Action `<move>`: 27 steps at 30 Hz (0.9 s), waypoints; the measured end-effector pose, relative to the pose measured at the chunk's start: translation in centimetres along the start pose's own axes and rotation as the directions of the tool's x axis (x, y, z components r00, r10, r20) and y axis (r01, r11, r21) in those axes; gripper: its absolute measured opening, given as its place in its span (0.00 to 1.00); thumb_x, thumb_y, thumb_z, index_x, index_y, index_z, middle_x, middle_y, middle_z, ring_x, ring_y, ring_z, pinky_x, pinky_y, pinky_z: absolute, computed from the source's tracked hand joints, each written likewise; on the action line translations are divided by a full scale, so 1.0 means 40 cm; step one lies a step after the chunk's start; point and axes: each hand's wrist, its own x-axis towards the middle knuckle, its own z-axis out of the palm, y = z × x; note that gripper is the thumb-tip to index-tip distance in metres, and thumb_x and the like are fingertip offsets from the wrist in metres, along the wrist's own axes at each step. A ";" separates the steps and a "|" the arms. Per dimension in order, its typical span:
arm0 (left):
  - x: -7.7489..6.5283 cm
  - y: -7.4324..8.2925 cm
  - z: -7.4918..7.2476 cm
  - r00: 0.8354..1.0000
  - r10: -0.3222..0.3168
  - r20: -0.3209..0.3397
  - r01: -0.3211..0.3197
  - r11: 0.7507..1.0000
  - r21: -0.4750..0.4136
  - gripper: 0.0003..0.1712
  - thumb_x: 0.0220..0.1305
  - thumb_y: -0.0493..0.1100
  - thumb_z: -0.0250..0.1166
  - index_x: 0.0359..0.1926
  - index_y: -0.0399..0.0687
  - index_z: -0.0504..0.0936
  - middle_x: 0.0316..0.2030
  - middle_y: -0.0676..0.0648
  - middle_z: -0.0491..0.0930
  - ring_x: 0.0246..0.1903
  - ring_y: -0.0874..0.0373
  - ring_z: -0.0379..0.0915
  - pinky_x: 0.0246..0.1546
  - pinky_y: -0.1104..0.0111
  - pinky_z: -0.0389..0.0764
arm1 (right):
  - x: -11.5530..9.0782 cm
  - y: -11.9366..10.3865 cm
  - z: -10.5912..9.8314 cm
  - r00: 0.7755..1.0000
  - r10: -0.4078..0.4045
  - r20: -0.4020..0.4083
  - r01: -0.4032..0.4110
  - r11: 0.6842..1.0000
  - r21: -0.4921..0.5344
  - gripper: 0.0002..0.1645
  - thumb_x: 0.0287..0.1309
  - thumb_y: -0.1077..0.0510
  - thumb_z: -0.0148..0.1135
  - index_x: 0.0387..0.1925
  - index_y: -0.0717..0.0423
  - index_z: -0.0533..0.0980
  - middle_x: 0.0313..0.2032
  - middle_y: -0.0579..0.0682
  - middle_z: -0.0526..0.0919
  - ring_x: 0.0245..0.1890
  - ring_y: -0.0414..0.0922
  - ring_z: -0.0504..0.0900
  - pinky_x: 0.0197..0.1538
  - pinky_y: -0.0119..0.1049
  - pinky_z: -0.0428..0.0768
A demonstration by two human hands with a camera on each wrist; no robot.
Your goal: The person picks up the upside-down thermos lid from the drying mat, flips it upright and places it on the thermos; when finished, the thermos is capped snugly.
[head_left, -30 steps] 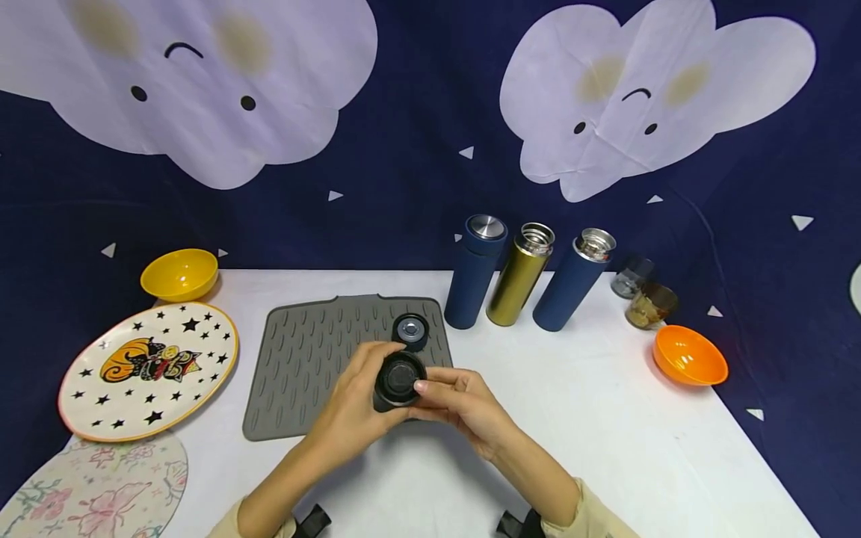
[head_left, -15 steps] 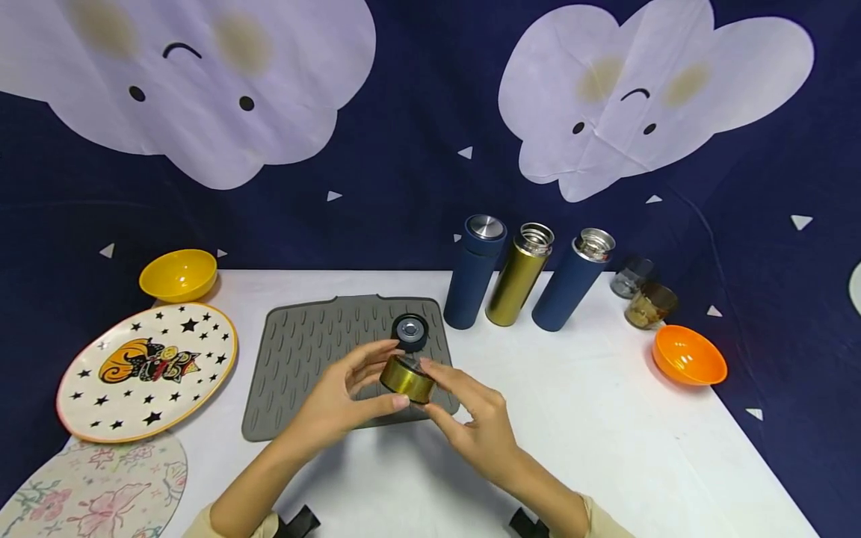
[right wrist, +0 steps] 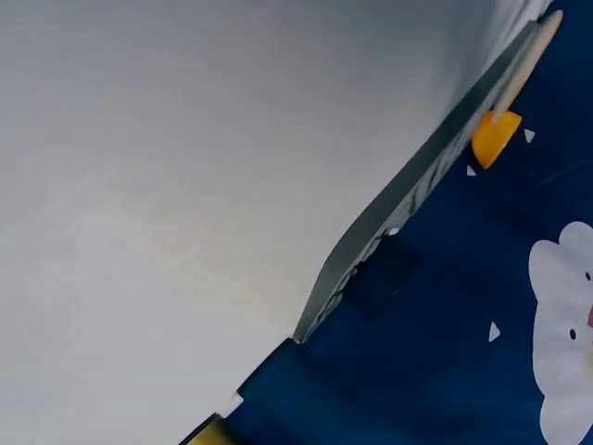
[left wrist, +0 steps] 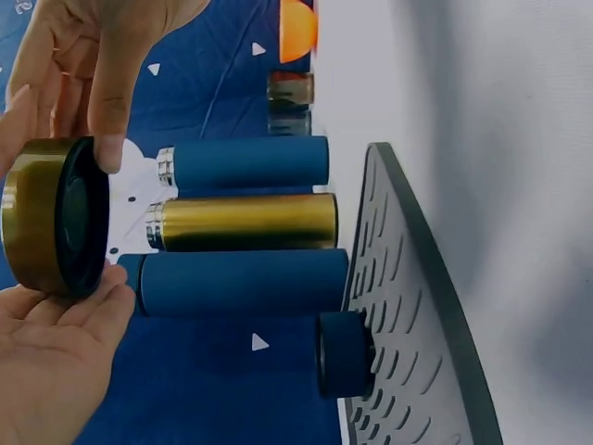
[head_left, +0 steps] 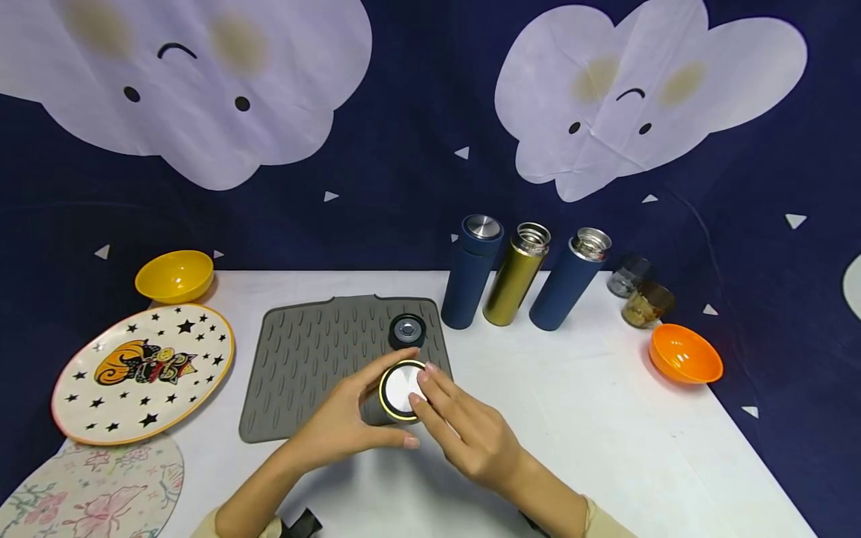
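A gold flask lid [head_left: 401,390] with a silver top and black rim is held up between both hands above the front of the grey mat. Its top faces the head camera. My left hand [head_left: 346,418] grips it from the left, fingers behind and thumb in front. My right hand [head_left: 474,441] lays its fingertips on the silver top, and in the left wrist view its thumb [left wrist: 113,102] sits at the lid's black underside. That view also shows the lid's gold side [left wrist: 32,218]. Neither hand appears in the right wrist view.
The grey mat [head_left: 303,373] bears a dark lid [head_left: 406,331]. Behind stand a capped blue flask [head_left: 471,276], a gold flask [head_left: 514,280] and an uncapped blue flask [head_left: 568,284]. Small cups [head_left: 647,305] and an orange bowl [head_left: 684,355] are right; a plate [head_left: 81,407] and yellow bowl [head_left: 175,276] left.
The gold lid has been turned over in the hands: first its black inside faced up, then its gold side, and now its silver top. The flasks, bowls and mat stay put.
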 end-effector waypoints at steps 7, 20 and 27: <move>-0.001 -0.005 0.023 0.997 0.067 -0.037 -0.064 0.995 0.077 0.51 0.46 0.45 0.81 0.71 0.62 0.67 0.64 0.58 0.74 0.62 0.58 0.72 0.61 0.63 0.74 | 0.012 0.006 -0.002 0.993 -0.109 -0.048 0.105 0.991 -0.077 0.12 0.69 0.68 0.53 0.37 0.70 0.81 0.38 0.67 0.86 0.38 0.57 0.88 0.42 0.37 0.86; 0.027 0.000 0.026 0.977 0.112 -0.182 -0.082 0.983 0.163 0.46 0.41 0.42 0.83 0.64 0.59 0.73 0.58 0.56 0.80 0.57 0.60 0.76 0.57 0.59 0.77 | -0.116 0.108 0.042 0.643 0.766 -0.017 -0.766 0.643 -0.014 0.34 0.57 0.59 0.70 0.60 0.71 0.68 0.57 0.66 0.74 0.56 0.58 0.77 0.52 0.48 0.80; 0.059 0.025 0.026 0.982 0.049 -0.184 -0.025 0.991 0.134 0.46 0.41 0.44 0.83 0.63 0.62 0.73 0.58 0.60 0.79 0.58 0.61 0.75 0.57 0.58 0.78 | -0.171 0.273 0.084 0.048 0.999 0.003 -0.996 0.048 -0.069 0.48 0.55 0.51 0.72 0.70 0.59 0.57 0.63 0.62 0.65 0.65 0.57 0.68 0.57 0.60 0.72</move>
